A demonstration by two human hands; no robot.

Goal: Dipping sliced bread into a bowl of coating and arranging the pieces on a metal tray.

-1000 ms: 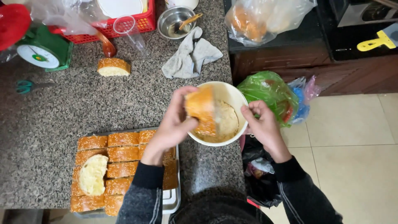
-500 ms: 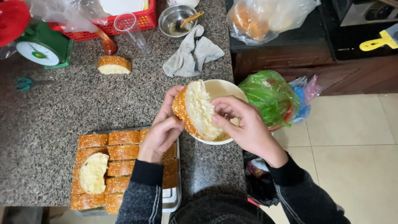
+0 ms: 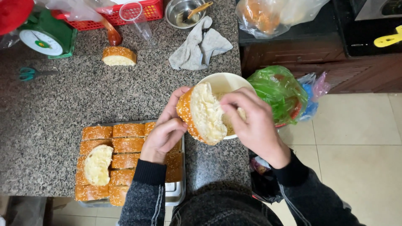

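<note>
Over bowl [image 3: 222, 82], hands around bun [image 3: 203, 113]

Setting: kitchen, prob. small food-prep or bakery corner. Evidence: speckled granite counter [image 3: 63, 113], frame left/centre; green dial scale [image 3: 44, 39] upper left; metal tray [image 3: 178, 190] w/ rows of sesame buns [image 3: 125, 144], lower left; steel bowl [image 3: 182, 12] w/ spoon, top centre; grey cloth [image 3: 199, 46]; tiled floor [image 3: 356, 159] at right.
</note>
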